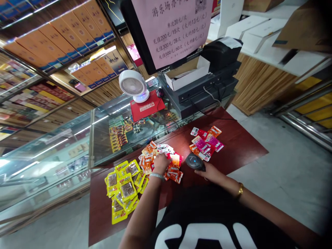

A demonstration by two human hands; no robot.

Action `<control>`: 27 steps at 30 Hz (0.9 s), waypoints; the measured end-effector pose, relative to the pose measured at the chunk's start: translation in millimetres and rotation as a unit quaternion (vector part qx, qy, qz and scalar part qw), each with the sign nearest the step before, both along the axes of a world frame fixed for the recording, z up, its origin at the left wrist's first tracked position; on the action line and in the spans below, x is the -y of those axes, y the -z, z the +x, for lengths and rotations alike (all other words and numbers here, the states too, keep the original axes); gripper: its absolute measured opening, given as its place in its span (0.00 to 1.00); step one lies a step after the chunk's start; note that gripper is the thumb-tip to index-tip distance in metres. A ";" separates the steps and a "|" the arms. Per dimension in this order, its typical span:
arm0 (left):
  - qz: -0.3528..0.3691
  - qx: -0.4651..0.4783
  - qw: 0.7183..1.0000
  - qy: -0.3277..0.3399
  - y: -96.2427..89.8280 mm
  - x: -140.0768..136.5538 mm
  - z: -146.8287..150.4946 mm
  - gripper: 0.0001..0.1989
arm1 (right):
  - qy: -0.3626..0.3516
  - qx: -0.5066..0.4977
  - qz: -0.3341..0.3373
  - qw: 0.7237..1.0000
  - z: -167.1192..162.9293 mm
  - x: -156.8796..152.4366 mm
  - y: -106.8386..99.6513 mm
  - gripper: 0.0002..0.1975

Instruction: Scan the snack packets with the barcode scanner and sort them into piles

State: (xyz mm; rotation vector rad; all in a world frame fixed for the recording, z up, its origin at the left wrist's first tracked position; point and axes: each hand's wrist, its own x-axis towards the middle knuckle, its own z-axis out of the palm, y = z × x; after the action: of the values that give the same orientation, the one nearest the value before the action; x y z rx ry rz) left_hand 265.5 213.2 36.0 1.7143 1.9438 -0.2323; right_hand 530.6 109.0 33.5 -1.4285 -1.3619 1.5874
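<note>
My right hand [209,173] is closed around the handle of a black barcode scanner [195,162], its head over the middle of the dark red tabletop [166,195]. My left hand [161,163], with a pale bracelet at the wrist, reaches into a mixed pile of orange, red and white snack packets [174,169]. Its fingers are curled closed on a packet there, though the fingertips are partly hidden. To the left of that hand lies a heap of yellow snack packets [127,190]. A smaller group of red, purple and orange packets [206,143] lies beyond the scanner.
A glass display counter [64,145] runs along the far left side of the tabletop. On the counter are a white fan [133,84], a red mat [147,107] and a cash register [199,90] with a pink price sign [173,31]. A cable trails near the tabletop's far edge.
</note>
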 end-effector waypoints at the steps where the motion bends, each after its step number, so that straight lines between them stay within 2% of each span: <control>1: 0.005 -0.040 0.999 0.019 1.0 7.0 -0.9 0.28 | 0.000 0.008 -0.003 1.000 -0.1 0.0 0.2 0.25; 3: 0.016 -0.106 0.993 0.055 4.0 18.7 3.3 0.34 | 0.005 0.018 -0.004 1.000 -0.8 -0.3 -0.5 0.26; 5: 0.027 -0.126 0.990 0.063 6.8 25.3 9.8 0.38 | 0.007 0.017 0.001 1.000 -2.2 -0.9 -2.1 0.26; 7: 0.033 -0.129 0.990 0.051 8.6 27.3 12.2 0.44 | 0.004 0.014 0.008 1.000 -3.4 -1.3 -3.0 0.26; 10: 0.031 -0.123 0.992 -0.004 9.4 26.0 4.7 0.52 | 0.002 0.012 0.016 1.000 -4.0 -0.5 -0.1 0.26; 14: 0.031 -0.089 0.992 -0.085 10.6 20.2 -9.9 0.47 | 0.009 0.003 0.006 1.000 -3.5 2.0 6.3 0.27; 17: 0.038 -0.083 0.989 -0.113 13.9 10.5 -13.9 0.42 | 0.011 0.009 0.002 1.000 -4.4 1.1 4.6 0.27; 23: 0.027 -0.105 0.993 -0.051 18.7 -17.5 -9.5 0.36 | -0.013 0.010 0.000 1.000 -6.8 -1.2 0.5 0.26; 27: 0.072 -0.094 0.992 -0.049 14.1 -32.3 2.0 0.33 | -0.004 0.014 -0.007 1.000 -5.5 3.6 9.1 0.28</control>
State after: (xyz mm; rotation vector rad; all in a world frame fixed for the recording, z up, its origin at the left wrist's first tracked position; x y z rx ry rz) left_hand 267.5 245.5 22.0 1.7341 2.2244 -0.2282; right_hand 525.1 105.4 24.4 -1.4603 -1.3778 1.5897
